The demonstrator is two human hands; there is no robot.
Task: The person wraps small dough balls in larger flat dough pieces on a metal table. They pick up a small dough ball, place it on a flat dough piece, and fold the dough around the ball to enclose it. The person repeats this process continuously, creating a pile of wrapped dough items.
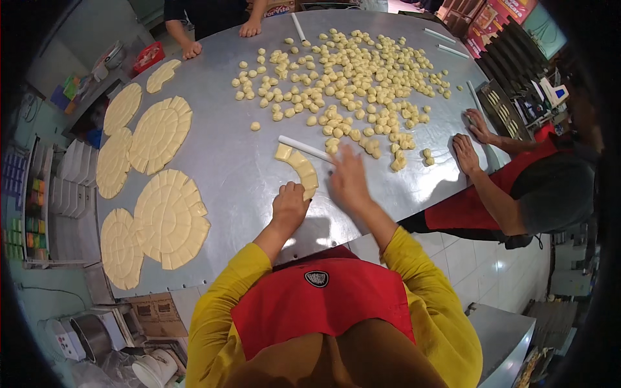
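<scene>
A curved strip of pale dough (303, 169), scored into segments, lies on the metal table in front of me. My left hand (290, 206) has its fingers curled at the near end of this strip. To the right, my right hand (350, 177) is blurred above the table, and whether it holds anything is unclear. A white rolling pin (305, 148) lies slantwise beyond the strip, its right end meeting the fingers of my right hand. Just past that hand begins a wide spread of small dough balls (359, 72).
Several scored dough rounds (170, 218) lie at the left. More white rods (453, 51) rest near the far right edge. A co-worker's hands (468, 153) are on the table at right; another person's hands (250, 27) rest at the far edge. A tray (504, 114) holds shaped dough.
</scene>
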